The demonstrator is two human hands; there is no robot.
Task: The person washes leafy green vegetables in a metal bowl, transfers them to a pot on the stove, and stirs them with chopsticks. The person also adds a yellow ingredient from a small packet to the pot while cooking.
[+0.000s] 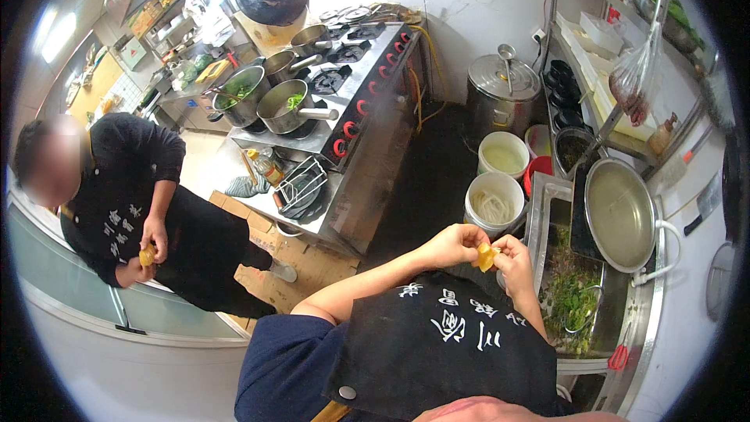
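In front of my chest, my left hand (450,247) pinches a small yellow-orange piece of food (485,258), which looks like citrus fruit or peel. From the other side, the fingertips of my right hand (517,264) grip the same piece. My two hands nearly meet around it, so part of it is hidden. I wear a black apron (445,357) with white writing. Just beyond my hands stands a white bucket (495,202) holding pale strips in liquid.
At left a co-worker (129,187) holds a similar yellow piece (147,255). Pots (287,108) with greens stand on the gas stove (375,70). On my right, a sink (612,305) holds leafy scraps, with a water-filled basin (620,215) above and red-handled scissors (619,356) on its edge.
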